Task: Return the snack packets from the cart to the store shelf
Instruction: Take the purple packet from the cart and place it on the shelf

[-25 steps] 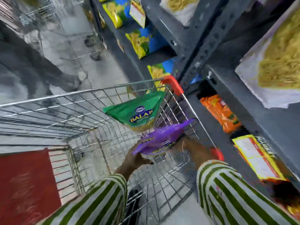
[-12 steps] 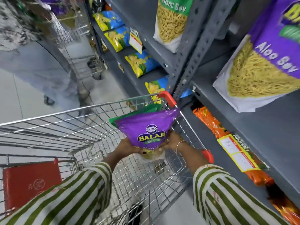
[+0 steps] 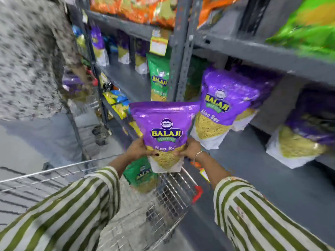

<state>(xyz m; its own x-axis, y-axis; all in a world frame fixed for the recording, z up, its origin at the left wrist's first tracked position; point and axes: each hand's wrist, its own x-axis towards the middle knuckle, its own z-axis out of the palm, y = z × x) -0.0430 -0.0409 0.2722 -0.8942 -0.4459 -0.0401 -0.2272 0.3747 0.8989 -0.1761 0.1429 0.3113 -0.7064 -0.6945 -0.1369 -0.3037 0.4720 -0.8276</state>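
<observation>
A purple Balaji Aloo Sev packet stands upright in front of me, above the cart's far right corner. My left hand grips its lower left side and my right hand grips its lower right side. Below it a green Balaji packet leans inside the wire cart. Just right of the held packet, matching purple packets stand on the grey shelf, with another purple packet further right.
A grey slotted shelf upright rises behind the held packet. A green packet stands on the shelf left of it. Orange packets fill the top shelf. A person in patterned clothes stands at left with a second cart.
Both hands have lifted the purple packet up out of the cart to shelf height. The green packet stayed in the cart. My view has tilted up toward the shelves.
</observation>
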